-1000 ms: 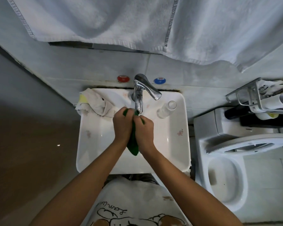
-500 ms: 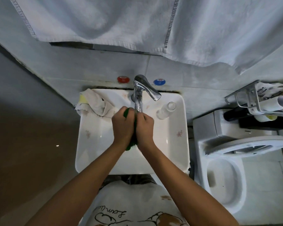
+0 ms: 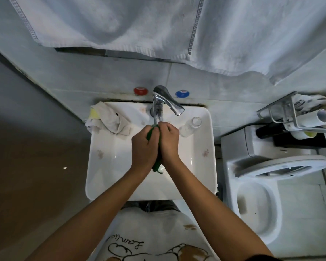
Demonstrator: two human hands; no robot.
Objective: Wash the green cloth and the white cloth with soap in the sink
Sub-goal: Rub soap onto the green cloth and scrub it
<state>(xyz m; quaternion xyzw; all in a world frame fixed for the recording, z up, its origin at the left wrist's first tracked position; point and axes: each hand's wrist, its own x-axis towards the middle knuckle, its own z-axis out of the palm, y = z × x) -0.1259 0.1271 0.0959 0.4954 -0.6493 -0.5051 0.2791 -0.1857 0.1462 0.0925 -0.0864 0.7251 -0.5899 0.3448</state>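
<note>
My left hand point(image 3: 143, 147) and my right hand point(image 3: 169, 142) are pressed together over the white sink point(image 3: 105, 166), directly under the tap spout. Both grip the green cloth point(image 3: 157, 165), bunched between the palms. Only a green sliver near my left thumb and a tail below the wrists show. The white cloth point(image 3: 109, 120) lies crumpled on the sink's back left corner, a yellow patch at its left end. A clear soap bottle point(image 3: 189, 126) lies tilted on the sink's right rim, apart from my hands.
A chrome tap point(image 3: 163, 102) rises at the back of the sink, its lever pointing right. A large white towel point(image 3: 158, 29) hangs above. To the right stand a toilet point(image 3: 262, 185) with raised seat and a metal rack point(image 3: 297, 117).
My hands have closed tighter around the green cloth and shifted slightly against each other. Less of the cloth hangs out below the wrists than a second ago.
</note>
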